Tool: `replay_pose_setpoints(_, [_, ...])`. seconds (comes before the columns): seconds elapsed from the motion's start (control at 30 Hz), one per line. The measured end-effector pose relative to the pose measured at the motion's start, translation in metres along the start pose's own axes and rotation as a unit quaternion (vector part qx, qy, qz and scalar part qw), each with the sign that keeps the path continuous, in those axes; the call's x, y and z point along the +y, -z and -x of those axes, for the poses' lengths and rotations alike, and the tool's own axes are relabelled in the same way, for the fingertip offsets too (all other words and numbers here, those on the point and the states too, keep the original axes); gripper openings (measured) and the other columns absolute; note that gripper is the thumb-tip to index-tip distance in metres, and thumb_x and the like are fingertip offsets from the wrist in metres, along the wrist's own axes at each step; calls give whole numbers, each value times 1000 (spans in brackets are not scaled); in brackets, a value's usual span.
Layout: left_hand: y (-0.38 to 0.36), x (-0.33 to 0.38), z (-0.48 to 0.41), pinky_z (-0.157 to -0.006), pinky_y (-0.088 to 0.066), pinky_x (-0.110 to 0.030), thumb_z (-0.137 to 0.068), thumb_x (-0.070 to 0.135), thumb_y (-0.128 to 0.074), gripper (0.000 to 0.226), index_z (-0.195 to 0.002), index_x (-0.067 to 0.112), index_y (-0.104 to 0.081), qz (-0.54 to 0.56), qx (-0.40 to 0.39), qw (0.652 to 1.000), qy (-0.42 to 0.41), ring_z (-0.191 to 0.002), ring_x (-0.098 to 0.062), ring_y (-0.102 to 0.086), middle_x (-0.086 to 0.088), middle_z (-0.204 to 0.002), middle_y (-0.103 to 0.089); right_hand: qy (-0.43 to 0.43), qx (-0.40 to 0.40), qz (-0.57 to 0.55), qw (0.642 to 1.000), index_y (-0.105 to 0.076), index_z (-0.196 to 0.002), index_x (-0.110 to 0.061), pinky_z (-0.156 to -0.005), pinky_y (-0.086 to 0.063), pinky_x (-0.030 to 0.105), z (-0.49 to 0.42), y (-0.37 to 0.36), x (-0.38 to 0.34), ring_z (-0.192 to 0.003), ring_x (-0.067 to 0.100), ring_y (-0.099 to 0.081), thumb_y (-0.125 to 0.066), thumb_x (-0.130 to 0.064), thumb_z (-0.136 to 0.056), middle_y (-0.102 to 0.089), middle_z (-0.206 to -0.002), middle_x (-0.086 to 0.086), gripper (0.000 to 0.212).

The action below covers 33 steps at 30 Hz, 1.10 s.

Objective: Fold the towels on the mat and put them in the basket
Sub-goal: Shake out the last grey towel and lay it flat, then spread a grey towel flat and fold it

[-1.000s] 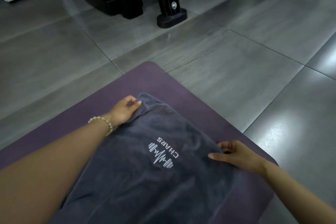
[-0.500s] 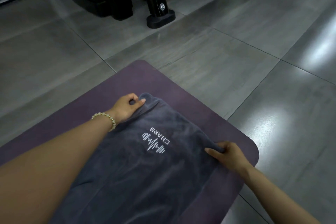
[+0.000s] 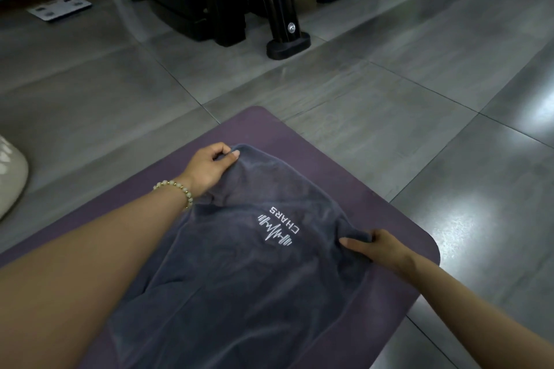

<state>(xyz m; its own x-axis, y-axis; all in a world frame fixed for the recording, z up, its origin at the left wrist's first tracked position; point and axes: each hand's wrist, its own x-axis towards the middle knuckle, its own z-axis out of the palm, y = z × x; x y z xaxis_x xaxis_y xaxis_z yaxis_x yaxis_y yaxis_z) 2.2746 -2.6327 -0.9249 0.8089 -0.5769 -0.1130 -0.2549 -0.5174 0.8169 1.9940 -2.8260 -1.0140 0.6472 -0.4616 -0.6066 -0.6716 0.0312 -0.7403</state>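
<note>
A dark grey towel [image 3: 239,278] with a white "CHARS" logo lies on the purple mat [image 3: 344,189]. My left hand [image 3: 209,168], with a bead bracelet on the wrist, pinches the towel's far left corner. My right hand [image 3: 377,249] grips the far right corner, and the cloth bunches up under its fingers. Both corners are lifted slightly off the mat, so the far edge sags between them. The near part of the towel runs out of the bottom of the frame. No basket is in view.
Grey floor tiles [image 3: 389,99] surround the mat. Black equipment with a footed post [image 3: 284,27] stands beyond the mat's far end. A flat scale [image 3: 60,9] lies at far left. A pale rounded object [image 3: 12,177] sits at the left edge.
Both hands have closed tighter on the far corners and raised them a little, pulling the towel's edge towards me. The view has tilted up, showing more of the black equipment.
</note>
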Motion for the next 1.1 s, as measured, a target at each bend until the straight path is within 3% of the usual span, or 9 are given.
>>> replay_pose_setpoints(0.1, [16, 2, 9, -41, -31, -9, -93, 25, -59, 28, -67, 17, -53, 52, 4, 998, 30, -47, -2, -41, 2, -60, -45, -26, -25, -12, 999, -73, -92, 2, -85, -57, 38, 2, 2, -6, -88, 24, -71, -81, -67, -42, -75, -90, 11, 85])
replay_pose_setpoints(0.27, [66, 14, 25, -40, -29, -12, -98, 22, -50, 32, -66, 19, -45, 131, 73, 986, 68, -43, -2, -38, 13, -43, -45, 58, 48, -36, 997, -74, -86, -4, -79, -58, 30, 12, 6, -30, -87, 21, -70, -75, -37, -78, -75, -89, 8, 34])
replay_pose_setpoints(0.33, [100, 19, 37, -51, -31, -19, -99, 28, -48, 27, -73, 19, -49, 139, 111, 983, 53, -55, -6, -40, 6, -58, -48, 126, 76, -54, 988, -74, -80, -7, -64, -56, 20, 25, 5, -56, -76, 12, -71, -73, -26, -82, -75, -79, 4, 20])
replay_pose_setpoints(0.53, [227, 27, 102, -74, -39, -33, -94, 44, -52, 29, -78, 20, -58, 162, 213, 964, -3, -85, -18, -50, -7, -87, -57, 273, 73, -86, 955, -72, -81, -7, -54, -47, 7, 79, -11, -168, -60, -7, -61, -64, -15, -89, -70, -63, -11, 14])
replay_pose_setpoints(0.6, [268, 34, 127, -73, -40, -30, -96, 43, -50, 28, -82, 19, -58, 168, 246, 954, -18, -85, -17, -50, -6, -87, -56, 305, 42, -119, 944, -73, -76, -9, -54, -47, 7, 104, -21, -213, -64, -7, -64, -68, -25, -86, -71, -63, -11, 20])
replay_pose_setpoints(0.73, [341, 48, 176, -71, -38, -32, -96, 41, -49, 28, -81, 19, -58, 148, 301, 941, -47, -79, -17, -49, -7, -83, -54, 359, -6, -113, 926, -78, -74, -11, -62, -52, 12, 146, -41, -293, -75, 5, -70, -81, -74, -30, -75, -79, 0, 77])
replay_pose_setpoints(0.9, [415, 67, 238, -52, -34, -17, -97, 31, -51, 34, -66, 18, -47, 86, 401, 905, -111, -50, -1, -40, 3, -58, -44, 450, 3, -92, 888, -76, -92, -8, -59, -50, 17, 194, -76, -387, -73, 11, -61, -76, -47, -67, -74, -80, -2, 46])
replay_pose_setpoints(1.0, [447, 72, 270, -47, -33, -10, -96, 25, -53, 31, -67, 16, -51, 99, 450, 879, -127, -42, 3, -43, 15, -44, -50, 483, -3, -80, 872, -79, -85, -26, -73, -49, 31, 222, -99, -425, -85, 18, -60, -82, -68, -40, -71, -101, 15, 61])
replay_pose_setpoints(1.1, [475, 69, 301, -51, -35, -15, -95, 28, -54, 33, -65, 15, -52, 114, 473, 865, -127, -45, 0, -42, 16, -42, -48, 502, -58, -96, 858, -79, -83, -24, -82, -55, 25, 245, -119, -453, -89, 13, -70, -87, -69, -25, -75, -95, 4, 74])
